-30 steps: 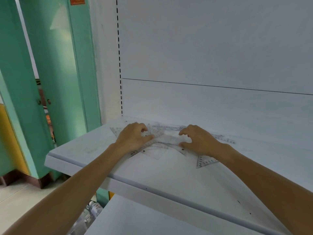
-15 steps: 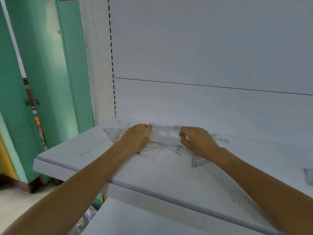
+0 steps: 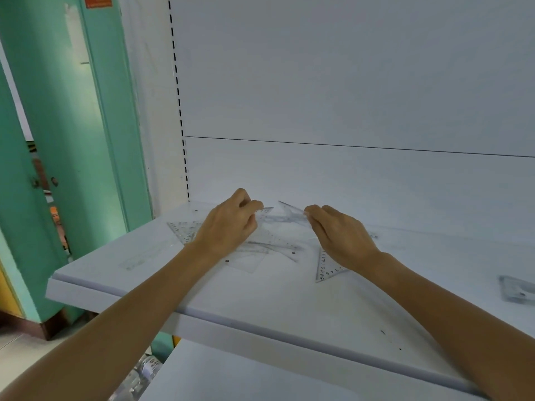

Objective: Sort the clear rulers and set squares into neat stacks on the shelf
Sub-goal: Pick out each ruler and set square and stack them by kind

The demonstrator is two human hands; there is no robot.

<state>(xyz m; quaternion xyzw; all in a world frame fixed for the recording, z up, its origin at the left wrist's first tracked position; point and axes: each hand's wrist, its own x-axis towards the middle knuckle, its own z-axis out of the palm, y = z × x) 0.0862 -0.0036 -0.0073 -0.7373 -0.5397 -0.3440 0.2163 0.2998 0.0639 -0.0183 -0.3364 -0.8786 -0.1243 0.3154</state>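
Observation:
Several clear rulers and set squares lie scattered on the white shelf. My left hand pinches one end of a clear ruler, lifted off the shelf. My right hand pinches a clear set square, tilted up with its tip pointing left. A clear set square with printed numbers lies flat under my right wrist. Another set square lies left of my left hand. More clear pieces overlap flat between my hands.
A clear piece lies at the shelf's right edge. A faint ruler rests near the left front. The white back panel rises behind. A teal door stands left. A lower shelf and bottles sit below.
Both hands have lifted from lying on the pile; each now pinches a clear piece raised off the shelf. The view has shifted slightly.

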